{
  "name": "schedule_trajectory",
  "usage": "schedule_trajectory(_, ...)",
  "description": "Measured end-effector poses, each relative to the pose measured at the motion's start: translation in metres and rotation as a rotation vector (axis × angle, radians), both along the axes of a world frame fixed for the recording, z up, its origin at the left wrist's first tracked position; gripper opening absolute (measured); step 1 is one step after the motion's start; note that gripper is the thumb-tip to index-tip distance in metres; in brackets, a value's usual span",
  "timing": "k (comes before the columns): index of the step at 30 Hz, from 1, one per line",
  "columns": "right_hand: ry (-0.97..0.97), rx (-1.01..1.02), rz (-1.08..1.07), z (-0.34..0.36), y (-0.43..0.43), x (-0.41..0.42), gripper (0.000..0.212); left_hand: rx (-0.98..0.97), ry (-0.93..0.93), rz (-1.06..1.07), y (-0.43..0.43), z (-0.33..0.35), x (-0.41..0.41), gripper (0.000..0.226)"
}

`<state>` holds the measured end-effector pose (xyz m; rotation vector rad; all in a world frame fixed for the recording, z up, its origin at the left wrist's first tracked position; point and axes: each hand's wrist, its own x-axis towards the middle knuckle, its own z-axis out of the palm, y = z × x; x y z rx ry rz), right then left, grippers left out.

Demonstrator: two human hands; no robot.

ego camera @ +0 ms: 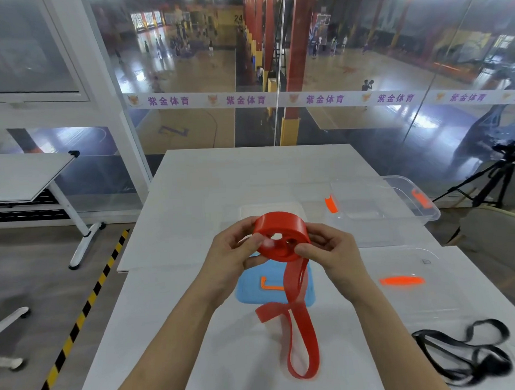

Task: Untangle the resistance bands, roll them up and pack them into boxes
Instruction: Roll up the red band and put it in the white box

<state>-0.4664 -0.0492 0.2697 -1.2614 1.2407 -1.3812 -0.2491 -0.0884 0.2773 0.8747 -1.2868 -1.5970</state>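
Observation:
A red resistance band (281,232) is partly wound into a thick coil that I hold up above the table. My left hand (232,251) grips the coil's left side and my right hand (328,247) pinches its right side. The band's loose tail hangs down from the coil, twists once and ends in a loop lying on the white table (196,328). A black resistance band (472,350) lies tangled at the table's near right. Under my hands sits a blue box (253,288) with an orange clip.
A clear plastic box (379,208) with orange clips stands at the far right. A clear lid (428,279) with an orange handle lies at the right, and another clear lid (268,209) behind the coil. A tripod (489,181) stands right of the table. A glass wall runs behind.

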Motion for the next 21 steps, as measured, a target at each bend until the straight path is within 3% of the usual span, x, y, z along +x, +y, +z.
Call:
schedule_trajectory(3,0.11,-0.008,0.028,0.01,-0.003,-0.007,0.035,-0.05,-0.186,-0.143,-0.008,0.002,0.011,0.033)
schedule_trajectory(7,0.345,0.02,0.094,0.025,-0.007,-0.014,0.034,-0.169,-0.473,-0.163,-0.014,0.016,0.012,0.055)
schedule_trajectory(11,0.424,0.013,0.149,0.035,-0.005,-0.011,0.038,-0.376,-0.685,-0.13,-0.013,0.029,0.002,0.045)
schedule_trajectory(17,0.438,-0.014,0.183,0.035,0.0,-0.01,0.038,-0.359,-0.601,-0.178,-0.009,0.028,0.002,0.037)
schedule_trajectory(21,0.306,0.0,0.153,0.029,-0.001,-0.012,0.05,-0.344,-0.516,-0.102,-0.006,0.028,-0.002,0.031)
